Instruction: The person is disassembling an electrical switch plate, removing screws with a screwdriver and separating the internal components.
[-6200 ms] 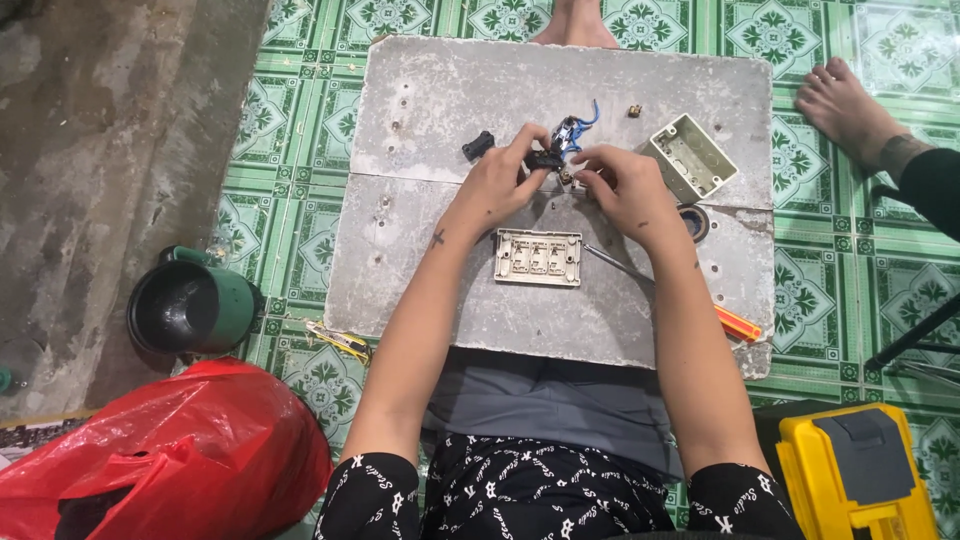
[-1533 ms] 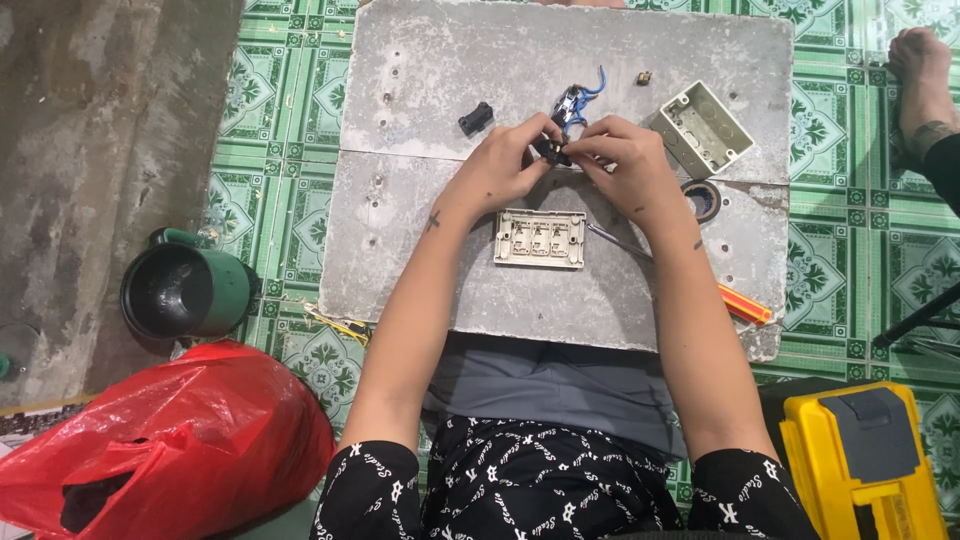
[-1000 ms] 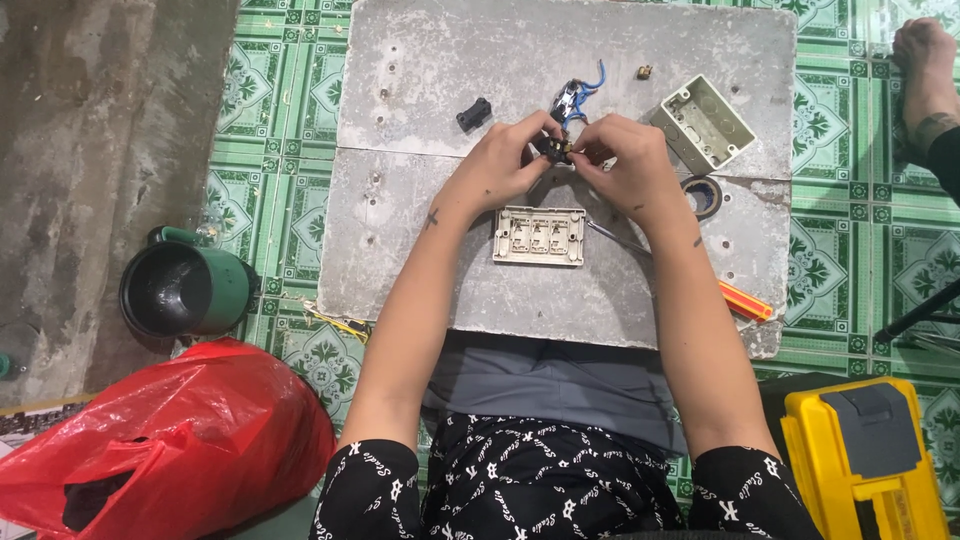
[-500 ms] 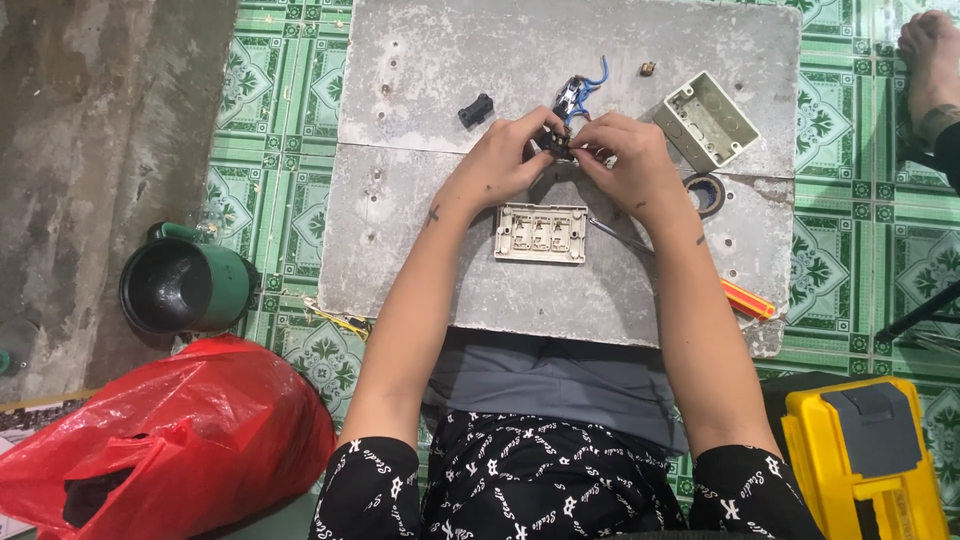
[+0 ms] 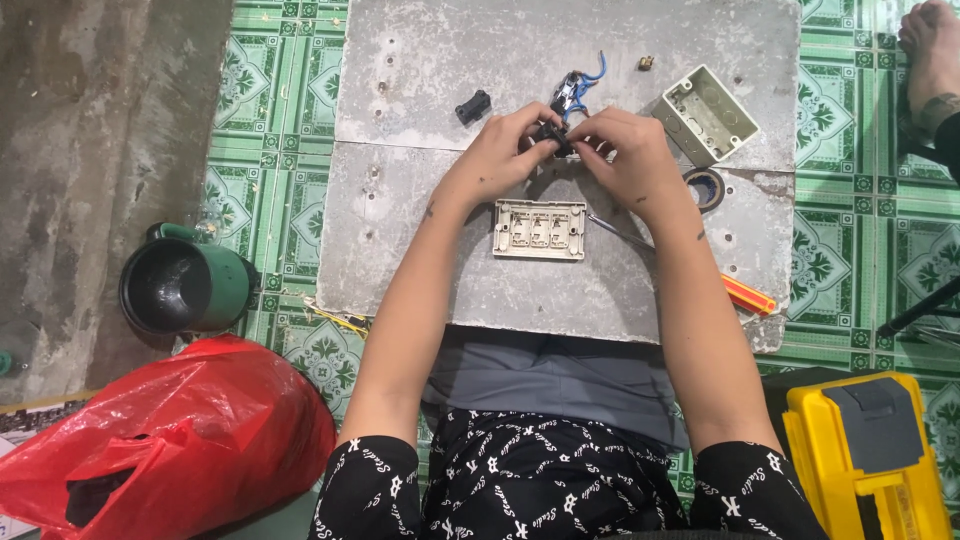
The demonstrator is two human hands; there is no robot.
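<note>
Both hands meet over a grey stone slab. My left hand and my right hand pinch a small black switch module between their fingertips. Blue wires and another small part lie just beyond it. A beige switch frame with three slots lies flat on the slab just below my hands. A loose black module sits to the upper left of my left hand.
A beige junction box, a roll of black tape, a screwdriver with an orange handle, a green mug, a red plastic bag, a yellow tool case. Another person's foot rests top right.
Both hands stay together on the black module with small finger movements. The view has shifted slightly; nothing else has moved.
</note>
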